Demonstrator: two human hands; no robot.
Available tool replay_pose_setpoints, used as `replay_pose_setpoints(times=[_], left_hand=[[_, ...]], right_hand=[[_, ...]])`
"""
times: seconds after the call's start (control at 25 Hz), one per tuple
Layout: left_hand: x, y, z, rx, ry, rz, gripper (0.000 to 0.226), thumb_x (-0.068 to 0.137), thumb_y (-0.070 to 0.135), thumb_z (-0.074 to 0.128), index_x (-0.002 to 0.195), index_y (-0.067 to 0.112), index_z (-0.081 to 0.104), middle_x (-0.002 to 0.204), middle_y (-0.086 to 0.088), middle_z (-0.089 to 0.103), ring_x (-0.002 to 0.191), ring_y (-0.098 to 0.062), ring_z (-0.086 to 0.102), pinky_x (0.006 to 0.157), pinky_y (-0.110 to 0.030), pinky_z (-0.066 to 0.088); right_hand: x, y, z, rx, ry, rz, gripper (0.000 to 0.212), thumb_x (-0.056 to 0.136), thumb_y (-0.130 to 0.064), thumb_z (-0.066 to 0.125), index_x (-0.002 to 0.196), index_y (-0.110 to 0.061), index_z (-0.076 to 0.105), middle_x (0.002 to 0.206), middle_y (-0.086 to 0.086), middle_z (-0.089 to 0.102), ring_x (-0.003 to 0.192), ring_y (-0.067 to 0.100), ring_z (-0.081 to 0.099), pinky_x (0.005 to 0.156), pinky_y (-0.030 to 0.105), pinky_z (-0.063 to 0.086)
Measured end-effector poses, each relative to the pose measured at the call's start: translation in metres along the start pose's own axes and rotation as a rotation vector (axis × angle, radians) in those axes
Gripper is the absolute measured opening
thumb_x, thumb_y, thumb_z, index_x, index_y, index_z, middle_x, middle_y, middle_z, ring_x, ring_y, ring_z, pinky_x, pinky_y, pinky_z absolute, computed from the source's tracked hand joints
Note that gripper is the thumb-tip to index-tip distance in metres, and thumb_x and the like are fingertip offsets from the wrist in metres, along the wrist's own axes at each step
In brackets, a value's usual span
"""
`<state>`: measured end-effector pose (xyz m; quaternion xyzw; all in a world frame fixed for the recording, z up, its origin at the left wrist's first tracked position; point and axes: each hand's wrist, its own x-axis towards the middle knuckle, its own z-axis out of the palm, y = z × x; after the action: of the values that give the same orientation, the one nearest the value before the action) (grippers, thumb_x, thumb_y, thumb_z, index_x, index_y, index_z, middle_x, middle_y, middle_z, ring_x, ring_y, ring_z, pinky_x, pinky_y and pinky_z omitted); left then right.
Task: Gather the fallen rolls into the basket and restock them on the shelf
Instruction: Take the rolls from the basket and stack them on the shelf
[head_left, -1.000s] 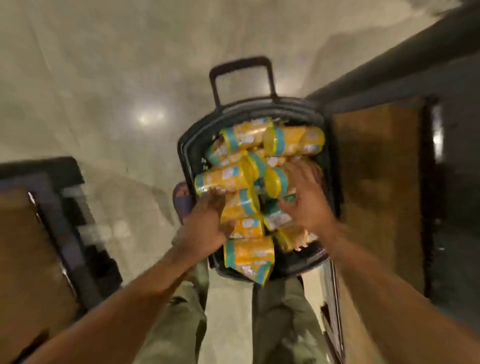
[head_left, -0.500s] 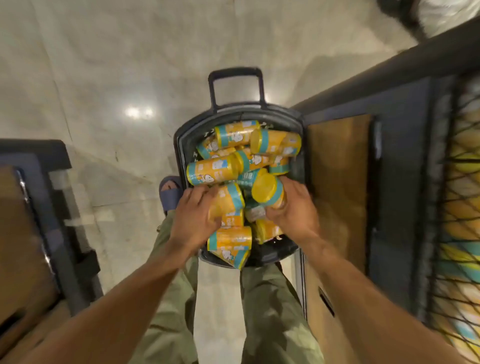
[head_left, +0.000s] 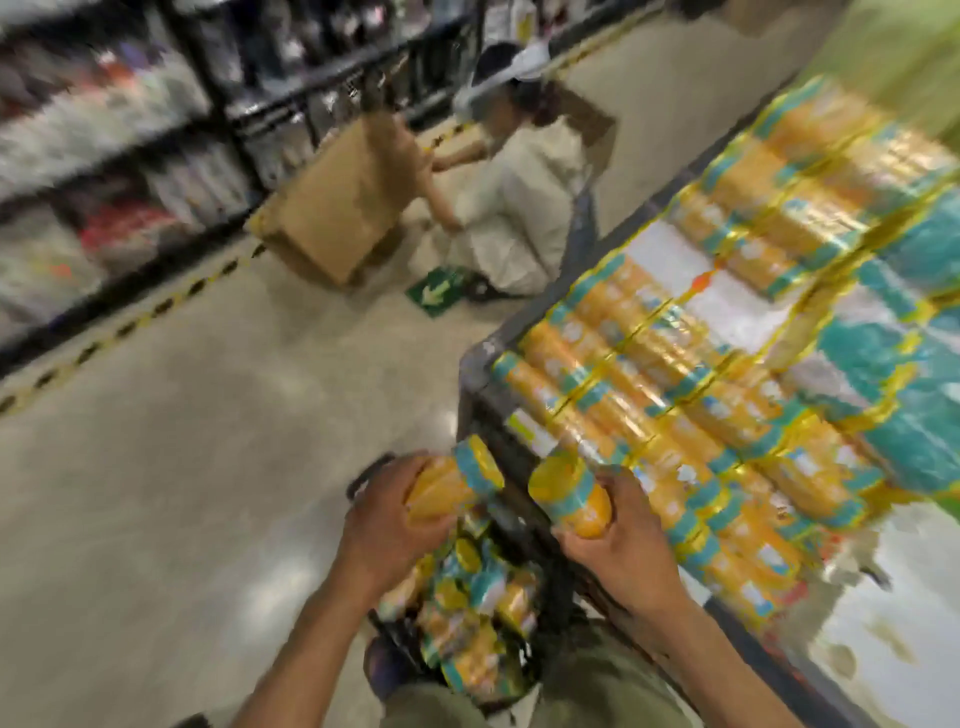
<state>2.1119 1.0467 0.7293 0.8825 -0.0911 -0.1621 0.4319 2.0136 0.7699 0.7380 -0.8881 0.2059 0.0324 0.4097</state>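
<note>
The shelf (head_left: 475, 374) at the right is stacked with yellow-and-teal rolls (head_left: 649, 405). Below, the basket (head_left: 558, 582) is filled with loose rolls (head_left: 467, 597). Above it, just beside the shelf edge, one roll (head_left: 447, 486) is gripped by the left hand (head_left: 384, 525) and a second roll (head_left: 569, 493) by the right hand (head_left: 623, 551).

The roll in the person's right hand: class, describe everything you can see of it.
The roll is a short cylinder in a glossy yellow-orange wrapper with a teal band near its upper end. It tilts, round yellow end up and leftward. The right hand grips its lower part, fingers curled round it. It is above the basket, just before the shelf of like rolls. Blur hides any print.
</note>
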Motion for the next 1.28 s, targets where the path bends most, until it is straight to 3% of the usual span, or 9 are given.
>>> replay_pose_setpoints(times=[0.08, 0.24, 0.32, 0.52, 0.72, 0.8, 0.88, 1.08, 1.28], left_hand=[[0.058, 0.068, -0.002, 0.044, -0.019, 0.164, 0.072, 0.057, 0.038, 0.082, 0.125, 0.041, 0.058, 0.117, 0.015, 0.063, 0.108, -0.014, 0.063, 0.092, -0.033, 0.052], [0.170, 0.191, 0.041, 0.132, -0.054, 0.415, 0.073, 0.059, 0.042, 0.078, 0.129, 0.038, 0.058, 0.113, 0.022, 0.056, 0.106, -0.001, 0.051, 0.091, -0.009, 0.039], [0.225, 0.238, 0.079, 0.180, -0.084, 0.528, 0.069, 0.063, 0.037, 0.078, 0.129, 0.032, 0.059, 0.118, 0.016, 0.061, 0.107, -0.003, 0.055, 0.094, -0.014, 0.042], [0.358, 0.312, 0.167, 0.387, -0.218, 0.687, 0.066, 0.060, 0.020, 0.078, 0.124, 0.014, 0.064, 0.116, -0.010, 0.070, 0.107, -0.031, 0.063, 0.090, -0.040, 0.049], [0.445, 0.309, 0.222, 0.419, -0.265, 0.608, 0.056, 0.062, 0.021, 0.079, 0.118, 0.018, 0.070, 0.113, -0.005, 0.073, 0.105, -0.024, 0.064, 0.089, -0.025, 0.044], [0.464, 0.301, 0.240, 0.387, -0.311, 0.636, 0.049, 0.070, 0.025, 0.081, 0.117, 0.018, 0.071, 0.114, -0.005, 0.074, 0.107, -0.022, 0.064, 0.095, -0.029, 0.046], [0.478, 0.291, 0.257, 0.374, -0.304, 0.723, 0.044, 0.077, 0.026, 0.075, 0.118, 0.013, 0.070, 0.115, -0.007, 0.073, 0.110, -0.020, 0.062, 0.102, -0.026, 0.040], [0.475, 0.271, 0.260, 0.630, -0.164, 0.662, 0.071, 0.071, 0.012, 0.082, 0.138, 0.017, 0.060, 0.144, -0.014, 0.052, 0.130, -0.038, 0.047, 0.104, -0.051, 0.040], [0.401, 0.261, 0.210, 0.380, -0.039, 0.565, 0.061, 0.087, 0.017, 0.075, 0.142, 0.005, 0.053, 0.145, -0.017, 0.052, 0.132, -0.037, 0.049, 0.109, -0.051, 0.042]], right_hand=[[0.032, 0.002, -0.056, 0.002, 0.114, 0.003, 0.078, 0.058, -0.063, 0.080, 0.127, -0.036, 0.055, 0.114, -0.007, 0.064, 0.102, 0.015, 0.063, 0.087, 0.037, 0.052], [0.122, 0.040, -0.159, -0.116, 0.323, -0.002, 0.080, 0.069, -0.055, 0.088, 0.136, -0.025, 0.059, 0.119, 0.000, 0.066, 0.109, 0.020, 0.062, 0.089, 0.027, 0.045], [0.170, 0.068, -0.202, -0.148, 0.373, -0.012, 0.075, 0.070, -0.055, 0.086, 0.132, -0.022, 0.060, 0.120, 0.002, 0.065, 0.112, 0.023, 0.062, 0.093, 0.032, 0.046], [0.284, 0.107, -0.251, -0.163, 0.347, 0.086, 0.074, 0.067, -0.064, 0.081, 0.127, -0.034, 0.051, 0.117, -0.002, 0.068, 0.108, 0.026, 0.065, 0.079, 0.038, 0.052], [0.358, 0.149, -0.254, -0.172, 0.291, 0.131, 0.071, 0.066, -0.070, 0.077, 0.123, -0.034, 0.056, 0.107, 0.000, 0.072, 0.099, 0.027, 0.068, 0.069, 0.038, 0.051], [0.372, 0.160, -0.246, -0.251, 0.278, 0.083, 0.069, 0.069, -0.073, 0.075, 0.123, -0.032, 0.061, 0.113, -0.002, 0.069, 0.106, 0.026, 0.062, 0.076, 0.039, 0.052], [0.379, 0.165, -0.231, -0.360, 0.315, -0.016, 0.066, 0.071, -0.059, 0.082, 0.123, -0.023, 0.064, 0.118, 0.001, 0.061, 0.111, 0.029, 0.055, 0.088, 0.043, 0.050], [0.378, 0.164, -0.210, -0.444, 0.396, -0.012, 0.067, 0.080, -0.052, 0.079, 0.134, -0.018, 0.059, 0.126, 0.002, 0.056, 0.121, 0.029, 0.048, 0.101, 0.044, 0.043], [0.353, 0.133, -0.220, -0.363, 0.368, 0.076, 0.068, 0.093, -0.045, 0.071, 0.148, -0.012, 0.047, 0.145, 0.014, 0.048, 0.137, 0.036, 0.041, 0.112, 0.048, 0.036]])
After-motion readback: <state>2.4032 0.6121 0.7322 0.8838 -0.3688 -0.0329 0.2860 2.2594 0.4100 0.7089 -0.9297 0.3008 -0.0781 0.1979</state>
